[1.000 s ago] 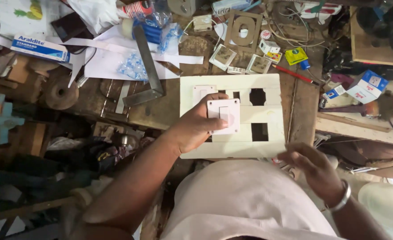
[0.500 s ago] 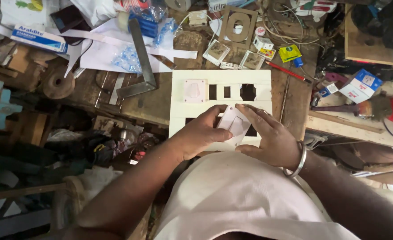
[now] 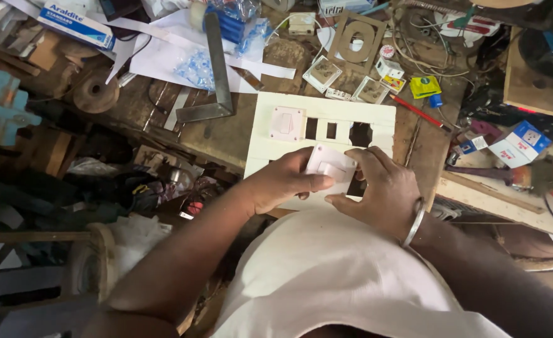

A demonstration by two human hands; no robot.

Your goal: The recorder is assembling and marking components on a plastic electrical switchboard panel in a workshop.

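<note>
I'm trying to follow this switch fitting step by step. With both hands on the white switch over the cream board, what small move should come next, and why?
Probably press the white square switch module down into the cutout beneath it. Both the left hand and right hand hold it tilted over the cream cutout board, where another white switch already sits in the upper row.

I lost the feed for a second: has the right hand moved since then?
Yes. The right hand came up from below the white board's lower right corner onto the board, and now holds the loose white switch together with the left hand.
</note>
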